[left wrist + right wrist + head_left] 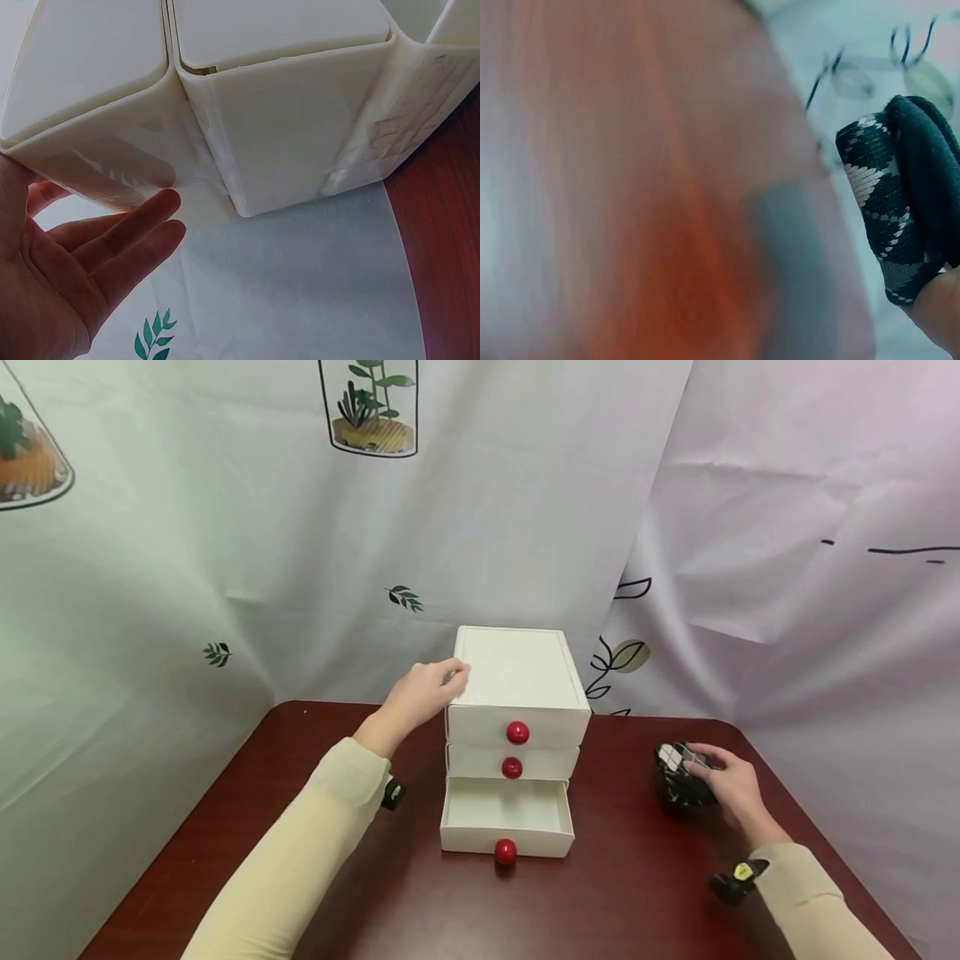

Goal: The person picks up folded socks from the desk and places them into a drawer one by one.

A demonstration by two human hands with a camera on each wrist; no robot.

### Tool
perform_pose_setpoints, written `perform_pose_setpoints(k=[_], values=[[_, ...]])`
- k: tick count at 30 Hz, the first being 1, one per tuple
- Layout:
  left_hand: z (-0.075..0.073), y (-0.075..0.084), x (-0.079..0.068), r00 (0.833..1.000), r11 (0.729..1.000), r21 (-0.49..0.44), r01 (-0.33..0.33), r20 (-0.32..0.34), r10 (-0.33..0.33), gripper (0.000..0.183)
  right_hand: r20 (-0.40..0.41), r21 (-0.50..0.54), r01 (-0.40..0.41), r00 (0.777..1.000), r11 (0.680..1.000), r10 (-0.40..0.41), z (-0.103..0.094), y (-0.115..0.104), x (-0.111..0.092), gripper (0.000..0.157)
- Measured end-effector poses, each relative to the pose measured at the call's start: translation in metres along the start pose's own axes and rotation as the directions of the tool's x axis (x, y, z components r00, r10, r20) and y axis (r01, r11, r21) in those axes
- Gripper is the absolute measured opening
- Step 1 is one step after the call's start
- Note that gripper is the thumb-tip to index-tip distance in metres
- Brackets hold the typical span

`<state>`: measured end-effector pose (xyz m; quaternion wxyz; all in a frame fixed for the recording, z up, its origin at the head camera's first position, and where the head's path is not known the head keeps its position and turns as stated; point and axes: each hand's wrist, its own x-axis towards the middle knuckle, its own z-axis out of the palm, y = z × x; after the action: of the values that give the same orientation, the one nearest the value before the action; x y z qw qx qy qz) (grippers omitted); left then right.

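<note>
A white three-drawer cabinet (521,668) with round red knobs stands on the table. Its bottom drawer (506,841) is pulled out and has nothing inside; the upper two are closed. My left hand (429,689) rests at the cabinet's upper left edge, and in the left wrist view its loosely bent fingers (139,240) lie beside the cabinet wall. Over at the table's right side, my right hand (729,781) pinches a folded black sock (675,777) with a white and grey argyle pattern. The knitted sock (881,202) appears folded over in the right wrist view.
The dark red-brown table (600,902) has rounded back corners. Behind and beside it hangs a pale cloth (525,510) printed with plants and jars. Each wrist wears a black strap, the right strap (738,881) showing below the cuff.
</note>
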<state>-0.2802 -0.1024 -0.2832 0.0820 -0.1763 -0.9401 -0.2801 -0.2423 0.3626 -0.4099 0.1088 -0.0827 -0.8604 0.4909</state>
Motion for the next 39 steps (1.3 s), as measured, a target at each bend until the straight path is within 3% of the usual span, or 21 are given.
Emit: perform_pose_setpoints(k=[4, 9, 18, 27, 34, 39], values=[[0.001, -0.001, 0.001, 1.000, 1.000, -0.008, 0.002, -0.005, -0.002, 0.039, 0.033, 0.228, -0.004, 0.999, 0.974, -0.004, 0.014, -0.031, -0.008, 0.044], [0.003, -0.003, 0.003, 1.000, 1.000, -0.013, 0.003, -0.005, -0.003, 0.040, 0.079, 0.364, 0.023, 0.995, 0.931, -0.056, 0.032, -0.067, -0.025, 0.042], [0.003, -0.003, 0.002, 1.000, 1.000, -0.010, -0.003, -0.016, 0.003, 0.039, 0.207, 0.454, 0.035, 0.968, 0.890, -0.144, 0.047, -0.108, -0.057, 0.042], [0.002, -0.003, 0.002, 1.000, 1.000, -0.020, -0.009, -0.015, 0.009, 0.040, 0.303, 0.378, 0.090, 0.929, 0.921, -0.215, 0.067, -0.115, -0.086, 0.044], [0.002, -0.003, 0.001, 1.000, 1.000, -0.016, -0.006, -0.011, 0.006, 0.040, 0.447, 0.388, -0.056, 0.884, 0.920, -0.135, 0.098, -0.117, -0.097, 0.041], [0.001, -0.003, 0.001, 1.000, 1.000, -0.017, -0.007, -0.008, 0.007, 0.041, 0.556, 0.428, -0.275, 0.831, 0.861, -0.011, 0.123, -0.123, -0.099, 0.037]])
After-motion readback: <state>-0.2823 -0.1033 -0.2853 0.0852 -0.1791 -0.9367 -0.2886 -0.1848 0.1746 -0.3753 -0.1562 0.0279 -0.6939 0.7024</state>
